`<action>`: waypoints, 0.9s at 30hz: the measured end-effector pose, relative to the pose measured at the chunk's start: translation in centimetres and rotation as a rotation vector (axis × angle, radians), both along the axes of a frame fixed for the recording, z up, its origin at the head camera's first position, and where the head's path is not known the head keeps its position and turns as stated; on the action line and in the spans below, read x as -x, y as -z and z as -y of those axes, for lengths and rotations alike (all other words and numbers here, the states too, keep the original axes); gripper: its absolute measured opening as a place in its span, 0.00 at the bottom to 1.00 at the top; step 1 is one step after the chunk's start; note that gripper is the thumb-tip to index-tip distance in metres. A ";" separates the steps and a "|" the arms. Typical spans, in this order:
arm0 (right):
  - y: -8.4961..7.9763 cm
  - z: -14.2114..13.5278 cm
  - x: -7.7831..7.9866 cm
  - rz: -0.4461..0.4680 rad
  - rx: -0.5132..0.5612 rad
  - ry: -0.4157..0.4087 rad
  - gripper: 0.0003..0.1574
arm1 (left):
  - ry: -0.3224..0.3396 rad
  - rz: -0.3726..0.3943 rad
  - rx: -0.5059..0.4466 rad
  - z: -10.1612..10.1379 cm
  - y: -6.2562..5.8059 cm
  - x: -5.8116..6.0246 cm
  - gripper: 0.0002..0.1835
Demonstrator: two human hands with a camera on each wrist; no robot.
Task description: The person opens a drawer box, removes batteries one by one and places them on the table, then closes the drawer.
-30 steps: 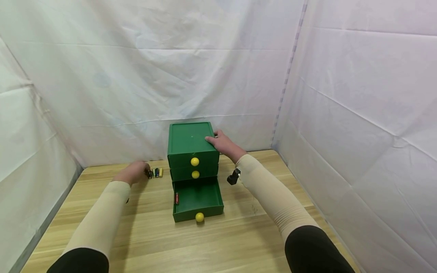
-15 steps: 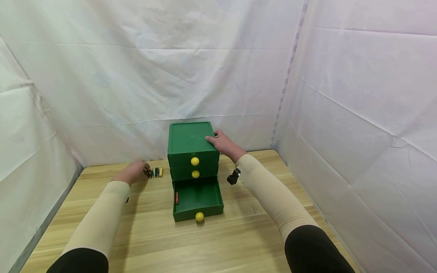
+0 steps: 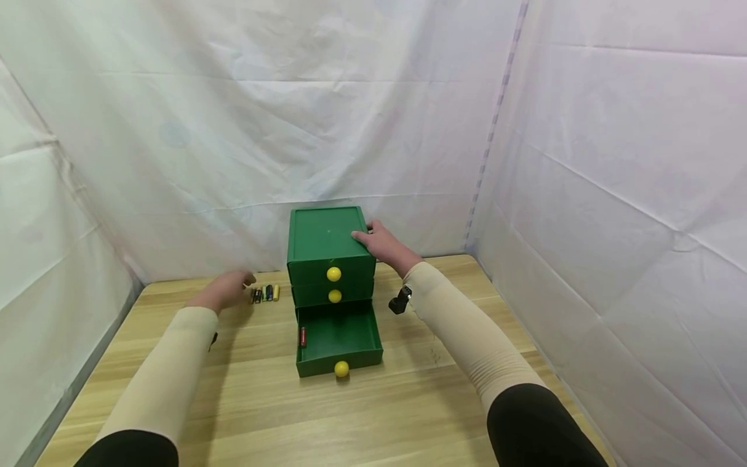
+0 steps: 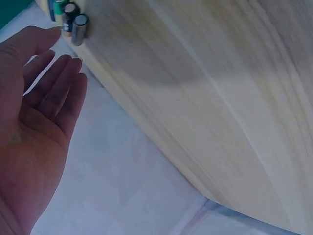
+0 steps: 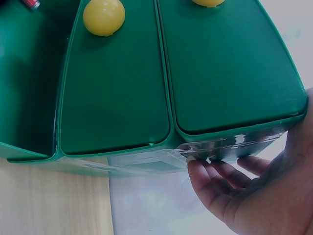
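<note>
My left hand [image 3: 224, 290] hovers at the left end of a short row of batteries [image 3: 270, 293], holding nothing. In the left wrist view its fingers are loosely extended, and the thumb tip lies close to a dark battery [image 4: 69, 17] and a silver-grey battery [image 4: 79, 30]. On the green drawer unit [image 3: 327, 233], my right hand [image 3: 385, 246] grips the upper right edge, thumb on top and fingers against the taped side. The bottom drawer [image 3: 344, 334] is pulled out; a red battery [image 3: 303, 336] lies along its left wall.
Two upper drawers are closed, with yellow knobs [image 3: 334, 274] on their fronts. Another yellow knob [image 3: 342, 369] sits on the pulled-out drawer. The wooden table [image 3: 280, 415] backs onto a white cloth wall [image 3: 233, 143], with more white cloth at both sides.
My left hand has drawn back slightly left from the batteries and its fingers have spread, uncovering the dark ones at the left end. The right hand keeps its hold on the drawer unit.
</note>
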State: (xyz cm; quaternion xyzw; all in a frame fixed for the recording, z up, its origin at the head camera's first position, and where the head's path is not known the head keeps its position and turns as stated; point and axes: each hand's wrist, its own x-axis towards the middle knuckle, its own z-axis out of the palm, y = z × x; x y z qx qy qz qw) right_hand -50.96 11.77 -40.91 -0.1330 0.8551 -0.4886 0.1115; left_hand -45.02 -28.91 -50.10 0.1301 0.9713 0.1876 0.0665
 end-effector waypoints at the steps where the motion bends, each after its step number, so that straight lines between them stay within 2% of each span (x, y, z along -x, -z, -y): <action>1: 0.0 0.0 0.0 -0.004 -0.001 0.001 0.42 | -0.002 0.001 0.004 0.0 -0.1 0.0 0.23; 10: 0.0 0.1 0.1 -0.005 0.011 0.002 0.41 | -0.025 -0.009 0.019 0.4 -0.7 -0.1 0.20; 16: 0.3 0.1 0.3 0.015 0.052 -0.009 0.41 | -0.050 0.026 0.058 -0.4 -2.1 -0.8 0.22; 24: 0.6 0.0 0.7 0.014 0.062 0.001 0.41 | -0.039 0.107 0.104 -2.9 -4.6 -2.8 0.23; 27: 0.6 0.1 0.7 0.019 0.068 -0.005 0.41 | -0.032 0.162 0.121 -3.9 -5.3 -3.7 0.24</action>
